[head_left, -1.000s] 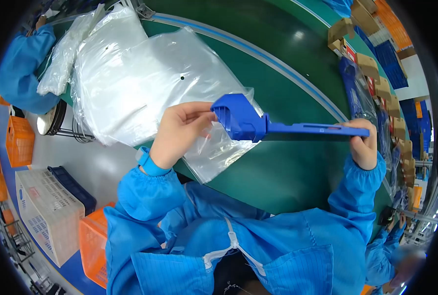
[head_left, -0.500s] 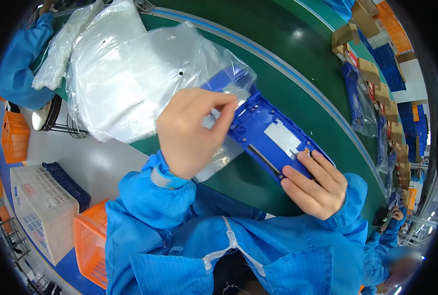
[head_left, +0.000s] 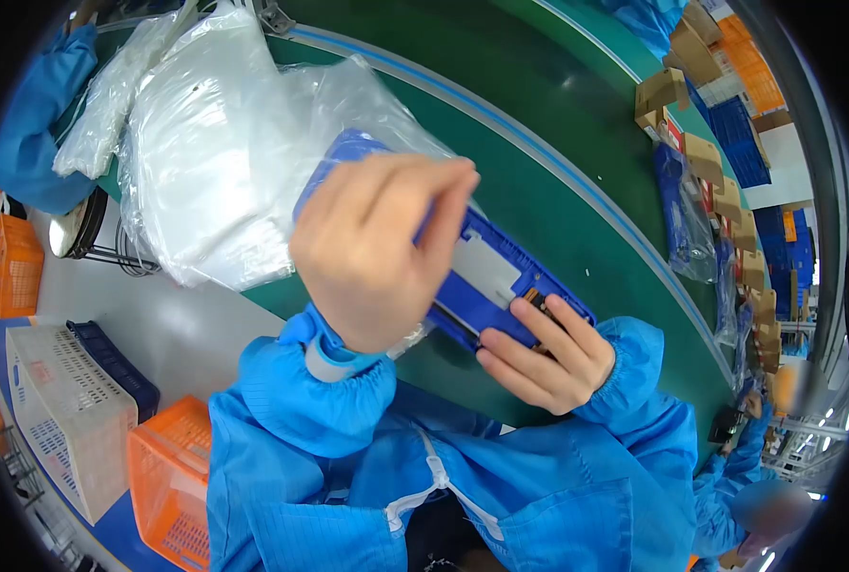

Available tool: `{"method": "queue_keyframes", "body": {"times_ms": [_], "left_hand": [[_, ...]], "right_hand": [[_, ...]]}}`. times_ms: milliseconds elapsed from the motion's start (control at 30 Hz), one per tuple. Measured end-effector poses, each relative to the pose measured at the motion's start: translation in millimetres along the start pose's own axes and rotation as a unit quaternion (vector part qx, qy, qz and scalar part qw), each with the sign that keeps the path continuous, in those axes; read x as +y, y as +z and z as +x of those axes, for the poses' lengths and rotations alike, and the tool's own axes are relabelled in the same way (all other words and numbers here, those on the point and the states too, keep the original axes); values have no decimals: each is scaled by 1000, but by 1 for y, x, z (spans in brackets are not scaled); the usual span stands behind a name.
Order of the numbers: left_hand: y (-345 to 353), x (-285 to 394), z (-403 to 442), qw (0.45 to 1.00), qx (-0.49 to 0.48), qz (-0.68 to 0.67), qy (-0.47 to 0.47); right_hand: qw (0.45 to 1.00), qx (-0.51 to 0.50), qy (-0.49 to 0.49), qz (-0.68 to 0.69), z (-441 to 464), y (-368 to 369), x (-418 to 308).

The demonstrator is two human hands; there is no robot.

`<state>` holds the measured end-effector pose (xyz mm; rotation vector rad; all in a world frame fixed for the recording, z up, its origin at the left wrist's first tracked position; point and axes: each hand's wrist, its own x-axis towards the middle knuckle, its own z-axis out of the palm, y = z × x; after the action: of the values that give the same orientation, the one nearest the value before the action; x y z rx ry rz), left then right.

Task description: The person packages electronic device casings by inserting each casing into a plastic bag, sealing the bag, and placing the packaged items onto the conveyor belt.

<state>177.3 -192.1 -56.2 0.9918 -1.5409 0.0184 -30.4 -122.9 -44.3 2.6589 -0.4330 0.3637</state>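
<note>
Blue plastic forms the long housing, which is held slantwise between the two hands, its narrower end under the right grip and its wider end partly hidden behind the left grip. By the right grip the narrower end is clasped, with fingers laid over the inner face near a small copper-coloured part; where the thumb sits cannot be told. At the left grip thumb and forefinger are pressed together at the tips, and whether anything thin is pinched there cannot be made out. Judging by its thin walls, the housing should be found light and stiff, rather smooth, and more delicate inside than along its rims, so it is best held by the long edges, clear of the pale panel just right of the left grip. Beyond and to the left of the left grip, clear plastic bags are piled on the green surface; loose, slippery film is overlapped in view by the wider end and could be snagged. Farther right of the right grip, a bagged blue part and cardboard boxes are seen, well apart; an orange crate is placed low to the left of both grips.
</note>
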Motion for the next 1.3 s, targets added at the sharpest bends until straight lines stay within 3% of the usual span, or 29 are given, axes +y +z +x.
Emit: {"method": "queue_keyframes", "body": {"times_ms": [133, 267, 367, 433, 467, 567, 667, 767, 867, 967, 1067, 1167, 1300], "left_hand": [[-4, 4, -2, 997, -68, 3, -47], [5, 12, -29, 977, -141, -161, 18], [1, 26, -42, 933, -219, -285, 21], [-5, 44, -47, 917, -237, -310, 86], [-6, 51, -48, 905, -244, -327, 122], [-1, 45, -48, 888, -257, -378, 53], [-7, 33, -46, 912, -230, -337, 47], [-24, 19, -33, 947, -231, -220, -40], [-25, -11, -45, 957, -271, -108, -5], [-23, -17, -51, 935, -349, -20, -58], [-23, -28, -58, 916, -395, 13, -74], [-24, -32, -56, 917, -394, 14, -66], [-23, -42, -62, 925, -374, -4, -68]], "right_hand": [[999, 42, 13, -5, -2, 13, -4], [999, 26, 23, -32, 12, 20, 3], [996, 24, 71, 49, 14, 39, 5], [989, 33, 117, 89, 31, 51, 11], [995, -18, 91, 33, 39, 51, 16], [990, 38, 132, 25, 43, 71, 18], [982, 46, 181, 3, 37, 69, 36], [968, 78, 232, -56, 17, 78, 74], [945, 49, 287, -146, -23, 100, 119], [929, -1, 328, -170, -73, 125, 161], [924, -6, 374, -83, -115, 141, 185], [911, -105, 397, -41, -113, 116, 185], [829, -257, 497, -8, -104, 81, 163]]}}
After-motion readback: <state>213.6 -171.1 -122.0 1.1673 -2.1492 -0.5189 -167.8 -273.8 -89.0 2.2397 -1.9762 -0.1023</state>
